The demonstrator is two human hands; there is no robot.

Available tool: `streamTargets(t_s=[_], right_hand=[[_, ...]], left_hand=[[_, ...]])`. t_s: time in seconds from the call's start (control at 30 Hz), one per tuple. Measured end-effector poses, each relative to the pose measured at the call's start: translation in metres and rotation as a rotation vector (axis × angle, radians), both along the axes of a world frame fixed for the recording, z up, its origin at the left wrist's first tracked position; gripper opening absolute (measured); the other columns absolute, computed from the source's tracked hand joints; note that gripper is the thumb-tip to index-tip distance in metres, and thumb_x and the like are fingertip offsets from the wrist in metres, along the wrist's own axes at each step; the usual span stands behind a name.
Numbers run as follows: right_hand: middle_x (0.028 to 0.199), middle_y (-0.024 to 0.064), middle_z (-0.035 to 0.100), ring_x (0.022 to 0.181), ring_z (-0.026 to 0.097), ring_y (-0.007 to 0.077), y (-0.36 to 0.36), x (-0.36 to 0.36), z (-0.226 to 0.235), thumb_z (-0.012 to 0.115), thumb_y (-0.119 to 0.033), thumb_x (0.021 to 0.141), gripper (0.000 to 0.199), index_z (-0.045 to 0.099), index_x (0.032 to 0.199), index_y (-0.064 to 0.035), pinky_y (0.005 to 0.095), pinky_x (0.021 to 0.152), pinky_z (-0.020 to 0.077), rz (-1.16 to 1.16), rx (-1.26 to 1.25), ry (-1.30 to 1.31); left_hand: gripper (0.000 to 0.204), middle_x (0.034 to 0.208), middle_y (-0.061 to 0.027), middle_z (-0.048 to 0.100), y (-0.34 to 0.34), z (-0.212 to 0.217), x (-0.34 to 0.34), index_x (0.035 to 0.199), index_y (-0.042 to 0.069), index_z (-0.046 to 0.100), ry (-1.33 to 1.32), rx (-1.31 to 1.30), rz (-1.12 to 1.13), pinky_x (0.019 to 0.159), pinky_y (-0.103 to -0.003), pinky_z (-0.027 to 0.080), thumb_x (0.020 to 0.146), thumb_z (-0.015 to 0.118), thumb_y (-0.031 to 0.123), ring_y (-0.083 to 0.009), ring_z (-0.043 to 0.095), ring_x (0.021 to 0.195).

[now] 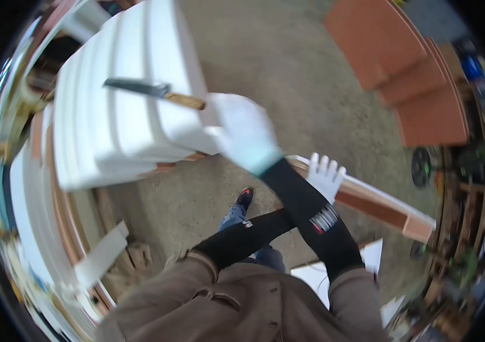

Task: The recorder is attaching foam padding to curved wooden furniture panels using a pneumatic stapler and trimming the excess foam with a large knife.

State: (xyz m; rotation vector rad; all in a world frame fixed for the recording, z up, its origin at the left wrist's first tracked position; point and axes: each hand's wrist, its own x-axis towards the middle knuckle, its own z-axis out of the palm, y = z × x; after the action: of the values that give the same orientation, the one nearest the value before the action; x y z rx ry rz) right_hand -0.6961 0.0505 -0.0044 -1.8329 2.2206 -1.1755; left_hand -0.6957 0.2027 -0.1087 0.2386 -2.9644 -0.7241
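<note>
My arms cross in front of me, both in black sleeves and white gloves. Reaching to the upper left, my right hand (245,131) is smeared by motion, and its fingers do not show clearly. Right beside it is the wooden handle of a knife (182,100), whose dark blade points left over a stack of white, padded-looking curved pieces (131,122). Whether the hand touches the handle is unclear. Fingers spread, my left hand (325,174) rests at the upper end of a long wooden frame piece (376,210) with a white edge, partly hidden behind my right forearm.
Reddish-brown boards (393,74) overlap at the upper right. Near them stands a dark round object (421,167), beside cluttered shelving along the right side. White sheets (314,279) lie by my right side. At the left are curved panels (34,199) and a pale strip (103,256).
</note>
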Motion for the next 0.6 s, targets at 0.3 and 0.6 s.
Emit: streamTargets(t_s=[0.3,0.6], right_hand=[[0.099,0.0144,0.074,0.093,0.073,0.0287,-0.169,0.018,-0.089,0.061,-0.029,0.089,0.026,0.075,0.103,-0.0125,0.0411,0.079,0.0549,-0.063,0.465,-0.086],[0.139,0.0166,0.058,0.124,0.061,0.0321,0.19,-0.057,0.086,0.074,-0.041,0.086,0.07,0.049,0.145,-0.0133,0.0415,0.104,0.0474,-0.27,-0.095,-0.693]], left_hand=[[0.091,0.133,-0.0131,0.053,-0.012,0.016,-0.017,0.149,0.005,0.038,0.074,-0.032,-0.199,0.119,-0.064,0.016,0.076,0.079,0.041,-0.0333,0.046,0.131],[0.096,0.134,-0.0147,0.056,-0.032,-0.022,-0.034,0.151,0.004,0.035,-0.117,-0.049,-0.313,0.121,-0.054,0.023,0.077,0.077,0.05,-0.0308,0.048,0.132]])
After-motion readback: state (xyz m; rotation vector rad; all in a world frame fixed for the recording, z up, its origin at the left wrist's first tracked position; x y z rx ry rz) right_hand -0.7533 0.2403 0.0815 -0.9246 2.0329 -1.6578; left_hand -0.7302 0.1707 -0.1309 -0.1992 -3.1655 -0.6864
